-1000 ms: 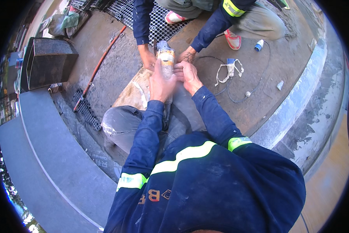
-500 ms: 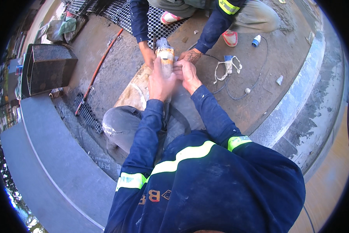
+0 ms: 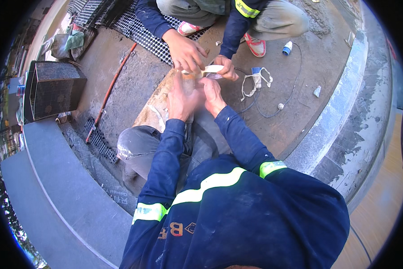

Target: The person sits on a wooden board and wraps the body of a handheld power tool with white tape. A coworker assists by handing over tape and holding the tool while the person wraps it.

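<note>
My left hand (image 3: 180, 102) and my right hand (image 3: 213, 96) are close together in front of me, their fingers smeared by motion. Whatever lies between them is mostly hidden; a pale, orange-stained piece (image 3: 190, 76) shows just beyond my left fingers. Opposite, a co-worker's hand (image 3: 186, 53) hovers over this spot with bent fingers. The co-worker's other hand (image 3: 227, 67) pinches a white band-like item (image 3: 214, 68), perhaps a tape roll. Below and left of my hands lies a dusty tan board (image 3: 153, 105), beside my bent knee (image 3: 136, 145).
A thin cable (image 3: 273, 115) loops on the floor at right near a blue-and-white plug (image 3: 287, 48) and a blue item with white cord (image 3: 257, 77). An orange rod (image 3: 116, 85), a dark box (image 3: 60, 87) and grey slabs (image 3: 71, 166) are at left. Black mesh (image 3: 143, 33) lies behind.
The cylindrical orange-and-white item that stood upright between the hands is no longer plainly visible. The co-worker's hands have lifted and shifted, and a white band-like item now shows in one.
</note>
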Demonstrator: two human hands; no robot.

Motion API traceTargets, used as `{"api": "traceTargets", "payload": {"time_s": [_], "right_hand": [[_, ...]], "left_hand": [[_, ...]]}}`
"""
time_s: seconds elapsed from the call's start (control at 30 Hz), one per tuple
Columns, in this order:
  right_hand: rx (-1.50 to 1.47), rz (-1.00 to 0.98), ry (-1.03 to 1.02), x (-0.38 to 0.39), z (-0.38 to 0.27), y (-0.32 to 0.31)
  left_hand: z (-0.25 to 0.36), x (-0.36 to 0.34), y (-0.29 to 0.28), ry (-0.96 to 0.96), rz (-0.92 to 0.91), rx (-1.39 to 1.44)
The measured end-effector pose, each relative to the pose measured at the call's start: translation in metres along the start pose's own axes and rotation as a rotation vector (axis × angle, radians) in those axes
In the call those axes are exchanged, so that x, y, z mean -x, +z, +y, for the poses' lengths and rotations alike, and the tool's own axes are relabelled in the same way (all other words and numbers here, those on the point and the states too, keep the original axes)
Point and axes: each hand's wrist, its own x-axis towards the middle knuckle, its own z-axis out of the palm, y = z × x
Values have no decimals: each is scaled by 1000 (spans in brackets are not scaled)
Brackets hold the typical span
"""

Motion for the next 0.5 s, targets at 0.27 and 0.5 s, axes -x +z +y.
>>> {"api": "traceTargets", "payload": {"time_s": [0.27,0.5], "right_hand": [[65,-129,126,-8,3,-18],[130,-300,157,3,-12,-16]], "left_hand": [[-7,9,-1,-45,-29,19],[-17,11,-2,-89,-2,59]]}}
